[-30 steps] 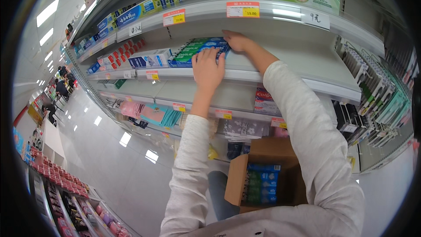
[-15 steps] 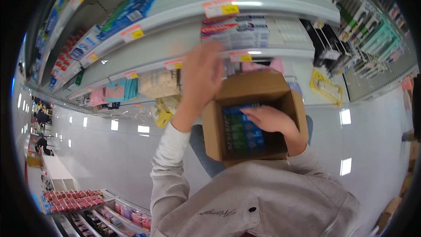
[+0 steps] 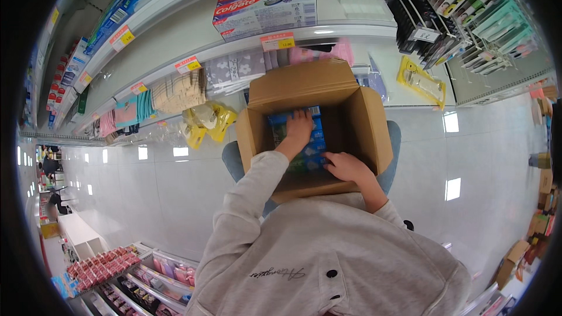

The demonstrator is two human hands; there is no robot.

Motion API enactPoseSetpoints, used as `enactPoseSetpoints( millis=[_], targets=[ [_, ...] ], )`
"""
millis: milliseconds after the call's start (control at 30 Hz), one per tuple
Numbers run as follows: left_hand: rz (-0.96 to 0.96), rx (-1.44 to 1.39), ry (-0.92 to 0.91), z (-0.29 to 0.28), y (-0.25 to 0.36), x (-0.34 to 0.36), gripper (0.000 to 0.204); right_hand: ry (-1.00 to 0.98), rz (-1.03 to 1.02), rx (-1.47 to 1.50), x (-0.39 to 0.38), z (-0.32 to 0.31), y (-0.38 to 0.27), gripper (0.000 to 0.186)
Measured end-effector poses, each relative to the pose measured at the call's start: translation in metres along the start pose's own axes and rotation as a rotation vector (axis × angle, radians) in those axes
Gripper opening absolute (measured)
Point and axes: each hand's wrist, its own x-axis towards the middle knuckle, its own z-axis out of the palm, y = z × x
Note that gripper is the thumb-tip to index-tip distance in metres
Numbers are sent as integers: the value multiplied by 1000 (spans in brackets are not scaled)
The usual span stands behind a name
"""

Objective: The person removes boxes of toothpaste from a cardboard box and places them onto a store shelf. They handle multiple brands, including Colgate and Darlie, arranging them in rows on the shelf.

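An open cardboard box (image 3: 304, 82) sits before me, above my legs. Inside it, several small blue and green cartons (image 3: 316, 139) stand packed together toward the left side. My left hand (image 3: 297, 133) is down in the box, fingers stretched over the tops of the cartons and touching them. Lower right of it, my right hand (image 3: 346, 168) rests with its fingertips against the right edge of the cartons, fingers extended. Neither hand has lifted anything; the undersides of the fingers are hidden.
Ahead is a shelf (image 3: 345, 34) with toothpaste cartons (image 3: 269, 7). Below hang folded cloths (image 3: 237, 73) and yellow packs (image 3: 202, 124). Another yellow pack (image 3: 418, 82) lies right. Brush racks (image 3: 468, 0) stand at the far right. A display of red packets (image 3: 105, 269) is lower left.
My left hand has come down from in front of the shelf into the cardboard box, onto the cartons. My right hand has moved lower along the cartons. The view has shifted.
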Motion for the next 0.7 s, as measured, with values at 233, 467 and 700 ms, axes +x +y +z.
enactPoseSetpoints(
  millis=[233,467,700],
  targets=[
    [13,41,74,56,-5,2,28,-10,-28,22,-1,7,4,41],
    [8,-72,-117,24,1,-1,25,246,152,-50,-1,1,-12,62],
    [137,-176,15,-134,16,-41,43,495,109,745,2,-30,-6,68]
  ],
)
